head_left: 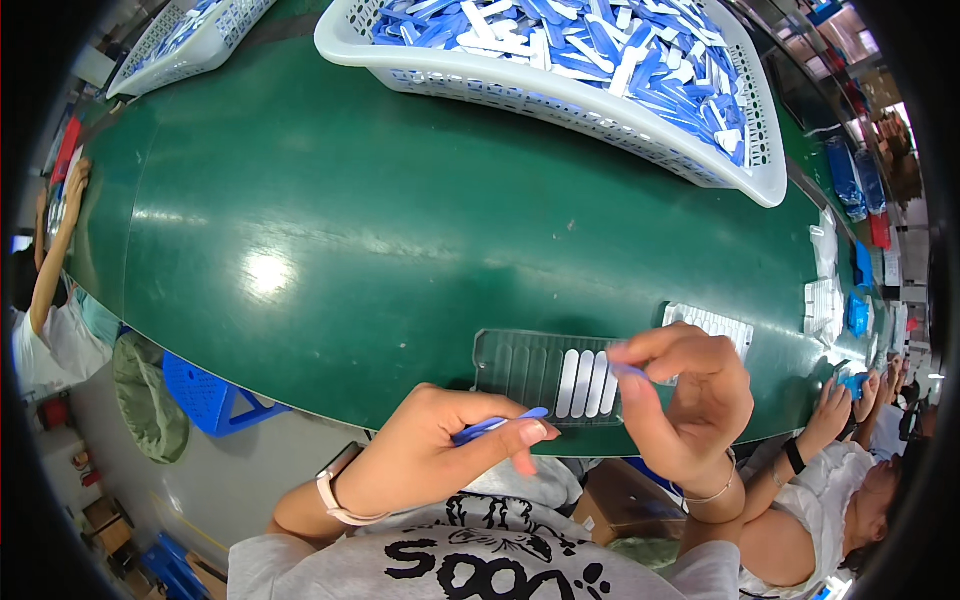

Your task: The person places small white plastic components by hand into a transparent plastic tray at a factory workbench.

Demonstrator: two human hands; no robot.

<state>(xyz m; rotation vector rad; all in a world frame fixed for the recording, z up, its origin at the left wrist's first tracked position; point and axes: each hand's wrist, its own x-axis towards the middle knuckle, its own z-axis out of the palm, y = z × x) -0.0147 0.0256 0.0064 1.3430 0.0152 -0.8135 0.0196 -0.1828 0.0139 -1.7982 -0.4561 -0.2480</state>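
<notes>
The left hand pinches a thin blue plastic stick between thumb and fingers, tip aimed toward the clear ribbed plastic tray just ahead, ready for a slot. The right hand has its fingers closed on a second blue piece, right above the white strips already seated in the tray. The white basket of blue and white sticks sits well beyond the fingers on the green surface.
</notes>
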